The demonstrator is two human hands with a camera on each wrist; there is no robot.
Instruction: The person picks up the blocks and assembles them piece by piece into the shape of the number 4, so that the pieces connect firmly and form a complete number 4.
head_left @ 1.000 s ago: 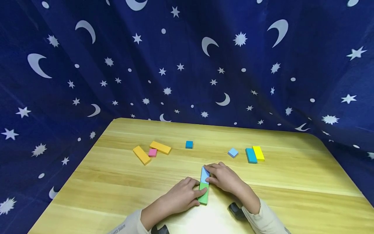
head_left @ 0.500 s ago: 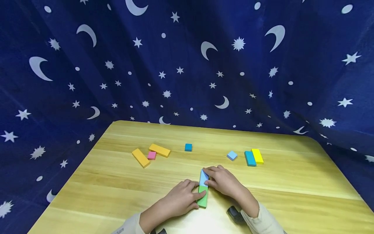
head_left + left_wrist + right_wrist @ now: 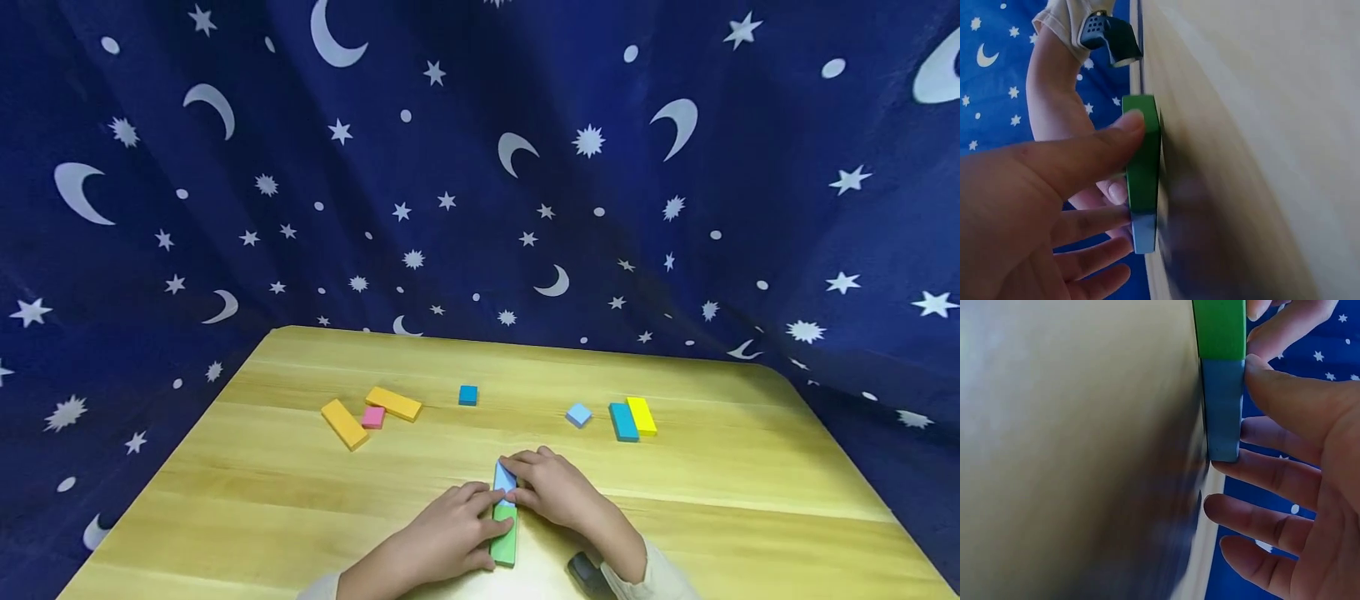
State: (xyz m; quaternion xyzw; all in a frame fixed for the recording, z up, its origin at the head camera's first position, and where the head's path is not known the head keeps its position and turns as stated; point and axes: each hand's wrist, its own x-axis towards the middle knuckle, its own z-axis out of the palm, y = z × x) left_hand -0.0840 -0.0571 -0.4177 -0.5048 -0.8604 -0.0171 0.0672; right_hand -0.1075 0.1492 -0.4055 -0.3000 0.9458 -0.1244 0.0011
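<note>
A green block [image 3: 504, 546] and a light blue block [image 3: 502, 476] lie flat, end to end in one line, at the near middle of the table. My left hand [image 3: 450, 529] grips the green block from the left, thumb [image 3: 1130, 122] against it. One left finger reaches over the light blue block close to the seam. From the right, my right hand [image 3: 558, 492] pinches the light blue block, its thumb [image 3: 1259, 367] near the seam and a finger [image 3: 1229, 465] at the far end. The other right fingers stand apart from it.
Two orange blocks [image 3: 345, 425] and a pink square [image 3: 372, 417] lie at left. Behind the hands is a blue square [image 3: 468, 395]. A light blue square [image 3: 578, 415], a teal block [image 3: 623, 422] and a yellow block [image 3: 641, 415] lie right. A starry curtain [image 3: 450, 167] hangs behind the table.
The head view has tilted up, so everything sits lower and slightly left. A left finger has moved from the blocks' left edge onto the light blue block. Both blocks stay in line.
</note>
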